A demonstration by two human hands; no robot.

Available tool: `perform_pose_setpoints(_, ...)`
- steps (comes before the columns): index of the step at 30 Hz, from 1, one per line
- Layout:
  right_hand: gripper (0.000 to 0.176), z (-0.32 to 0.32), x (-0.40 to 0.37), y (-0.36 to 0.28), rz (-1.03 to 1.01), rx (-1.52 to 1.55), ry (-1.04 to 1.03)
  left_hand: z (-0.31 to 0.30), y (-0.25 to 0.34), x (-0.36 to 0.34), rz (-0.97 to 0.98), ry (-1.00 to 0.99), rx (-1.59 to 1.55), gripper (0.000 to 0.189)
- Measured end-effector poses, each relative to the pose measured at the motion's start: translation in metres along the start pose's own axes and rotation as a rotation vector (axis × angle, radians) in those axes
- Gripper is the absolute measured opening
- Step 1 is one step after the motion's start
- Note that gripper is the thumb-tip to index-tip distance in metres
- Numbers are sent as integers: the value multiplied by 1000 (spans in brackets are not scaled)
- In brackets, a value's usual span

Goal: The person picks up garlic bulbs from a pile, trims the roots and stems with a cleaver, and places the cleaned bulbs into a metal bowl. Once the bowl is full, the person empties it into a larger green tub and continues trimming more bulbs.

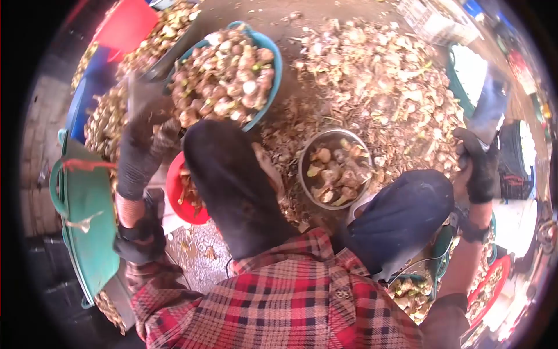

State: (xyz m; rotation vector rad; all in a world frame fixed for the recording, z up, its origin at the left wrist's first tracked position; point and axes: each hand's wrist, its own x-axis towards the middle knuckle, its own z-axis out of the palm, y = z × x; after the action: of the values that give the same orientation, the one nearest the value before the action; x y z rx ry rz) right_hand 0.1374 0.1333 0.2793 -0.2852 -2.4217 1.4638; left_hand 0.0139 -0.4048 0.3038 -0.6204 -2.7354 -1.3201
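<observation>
And here's your right hand (479, 161), out at the right beyond your knee, dark glove on, fingers curled round the lower end of a broad-bladed tool (490, 107); the wide, shiny blade stands up from your fist, just beside a green tub (462, 106) with something white in it. Over to your left hand (142, 145), also gloved, raised beside your other knee at the near edge of the teal tub (276, 61). It's blurred, and I can't tell whether those fingers are spread or pinching something. That teal tub is piled above its rim with garlic-like bulbs (224, 75), dirt and bits of green on them.

Down between your legs sits the steel bowl (300, 168), part-filled with more bulbs, some with stubby stems. Beyond it, a big heap of bulbs and dry skins (378, 81) spreads across the floor, reaching right towards your blade hand. Close by your left knee, partly hidden by it, there's a red basin (173, 192) with brownish pieces inside. Further out on that side, a large green container (90, 232) stands tilted, handle facing outward. On the other flank, below your right hand, a white bucket (516, 224) stands, with another red basin (501, 273) lower down, near your forearm.
</observation>
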Motion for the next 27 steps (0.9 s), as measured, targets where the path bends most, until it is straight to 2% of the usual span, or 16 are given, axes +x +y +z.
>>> perform_pose_setpoints(2, 23, 5, 5, 7, 40, -50, 71, 20, 53, 57, 242, -323, 88, 56)
perform_pose_setpoints(4, 21, 0, 14, 27, 93, -98, 133, 76, 75, 110, 353, -502, 89, 49)
perform_pose_setpoints(6, 19, -6, 29, 61, 238, 27, 55, 149, 57, 162, 471, -680, 266, 35)
perform_pose_setpoints(7, 20, -5, 35, 76, 206, 1, 30, 188, 47, 182, 395, -801, 428, 33)
perform_pose_setpoints(8, 20, -2, 40, 93, 220, 5, 39, 231, 8, 198, 439, -834, 500, 31)
perform_pose_setpoints(9, 20, 4, 42, 110, 238, 38, 30, 274, -27, 210, 352, -917, 562, 33)
perform_pose_setpoints(10, 20, 10, 45, 130, 256, 73, 21, 307, -51, 213, 268, -855, 559, 37)
perform_pose_setpoints(11, 20, 16, 45, 154, 153, 28, 21, 338, -76, 214, 188, -792, 556, 42)
perform_pose_setpoints(12, 18, 24, 47, 170, 327, 79, 26, 368, -97, 215, 199, -812, 561, 42)
perform_pose_setpoints(14, 15, 40, 51, 193, 530, 130, -40, 421, -135, 215, 32, -668, 510, 47)
perform_pose_setpoints(16, 13, 54, 49, 227, 452, -47, -43, 460, -154, 221, 40, -611, 529, 52)
perform_pose_setpoints(18, 12, 73, 48, 248, 500, 89, -37, 490, -166, 226, 342, -307, 671, 59)
perform_pose_setpoints(20, 14, 87, 56, 251, 657, 36, -111, 512, -181, 234, 320, -350, 722, 59)
perform_pose_setpoints(24, 17, 119, 53, 273, 749, 127, -82, 510, -220, 225, 293, -380, 557, 45)
perform_pose_setpoints(26, 19, 131, 53, 272, 795, 193, -101, 494, -227, 208, 173, -598, 624, 41)
perform_pose_setpoints(27, 21, 137, 52, 272, 785, 215, -74, 484, -226, 202, 24, -683, 551, 36)
